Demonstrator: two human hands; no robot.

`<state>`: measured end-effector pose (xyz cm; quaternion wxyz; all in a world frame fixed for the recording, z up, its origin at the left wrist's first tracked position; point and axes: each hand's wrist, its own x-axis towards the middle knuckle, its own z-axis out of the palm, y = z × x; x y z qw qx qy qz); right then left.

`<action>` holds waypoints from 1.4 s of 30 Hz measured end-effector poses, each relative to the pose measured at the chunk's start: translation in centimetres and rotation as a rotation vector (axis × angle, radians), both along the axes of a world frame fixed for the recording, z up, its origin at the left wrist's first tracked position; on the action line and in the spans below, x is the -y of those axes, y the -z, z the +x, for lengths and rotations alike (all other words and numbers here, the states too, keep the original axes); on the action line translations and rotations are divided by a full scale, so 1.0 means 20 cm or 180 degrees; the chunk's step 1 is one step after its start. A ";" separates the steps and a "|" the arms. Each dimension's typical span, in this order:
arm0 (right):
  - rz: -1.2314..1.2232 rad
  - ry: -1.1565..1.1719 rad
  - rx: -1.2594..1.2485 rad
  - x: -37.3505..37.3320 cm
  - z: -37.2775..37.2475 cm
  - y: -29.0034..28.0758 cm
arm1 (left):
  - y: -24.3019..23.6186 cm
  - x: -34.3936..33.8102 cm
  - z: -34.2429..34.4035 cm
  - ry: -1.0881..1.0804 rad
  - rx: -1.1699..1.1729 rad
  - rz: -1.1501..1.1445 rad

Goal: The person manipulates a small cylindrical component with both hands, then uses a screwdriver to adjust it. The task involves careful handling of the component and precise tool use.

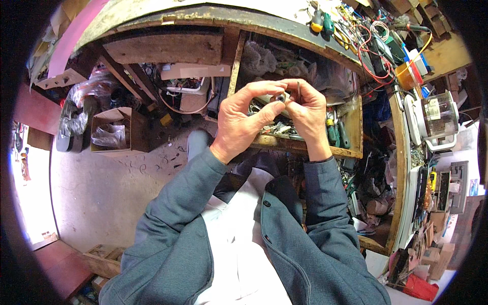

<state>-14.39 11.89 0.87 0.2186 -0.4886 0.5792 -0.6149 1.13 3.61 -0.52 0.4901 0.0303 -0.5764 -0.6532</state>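
Observation:
Both my hands meet at chest height over an open wooden drawer. Thumb and fingers of my left hand pinch a small round metal part with a dark centre. My right hand closes on the same part from the other side, its fingertips bent in. A thin dark strip shows by the right fingers; what it is, I cannot make out. Below the hands, loose metal pieces fill the drawer. Green-handled screwdrivers lie in it beside my right wrist.
The workbench runs along the far side, with screwdrivers and red test leads at its right. A clear-walled appliance stands to the right. On the floor at left sits an open cardboard box.

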 end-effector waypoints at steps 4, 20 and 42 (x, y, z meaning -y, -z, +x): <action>-0.0031 0.0040 -0.0082 0.01 0.00 0.01 | -0.01 0.01 0.01 0.0134 0.0069 0.0103; -0.0220 0.0118 -0.0828 0.01 0.00 -0.02 | 0.00 0.11 -0.02 0.1725 0.0444 0.1709; -0.0518 -0.0548 0.0115 -0.02 -0.01 -0.07 | 0.00 0.15 0.00 0.2357 0.0838 0.1734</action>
